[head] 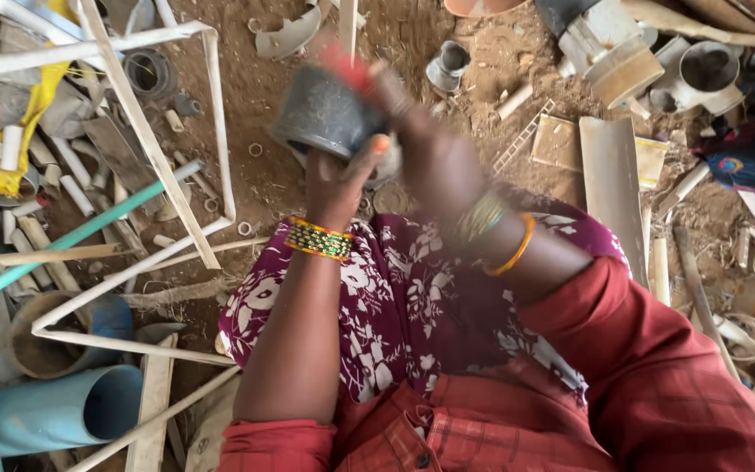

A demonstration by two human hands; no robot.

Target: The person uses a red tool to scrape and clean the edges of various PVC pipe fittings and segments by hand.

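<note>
Head view, looking down over a lap in maroon flowered cloth (pixel 412 297) and red checked sleeves.

Left hand (pixel 338 179): raised, fingers wrapped under and around a dark grey pipe fitting (pixel 325 112), thumb pressed on its lower edge. Clamped on it. Green and gold bangles (pixel 319 239) sit on that wrist, just below the hand.

Right hand (pixel 434 157): blurred, lying against the right side of the same fitting, fingers curled. Something red (pixel 347 68) shows at its fingertips, above the fitting; too smeared to tell what it is, or whether the hand grips it. An orange bangle (pixel 517 249) and a thin greenish one ring this wrist.

Fitting: held up between both hands, clear of the ground, open end tilted toward the upper left.

Around: bare dirt beyond the hands, littered with cut pipe pieces. To the left of the left hand, a frame of white strips (pixel 146 131) and a green rod (pixel 63 245); below it, a wide blue pipe (pixel 54 406). To the right of the right hand, a flat board (pixel 612 188) and pale pipe joints (pixel 701 74).
</note>
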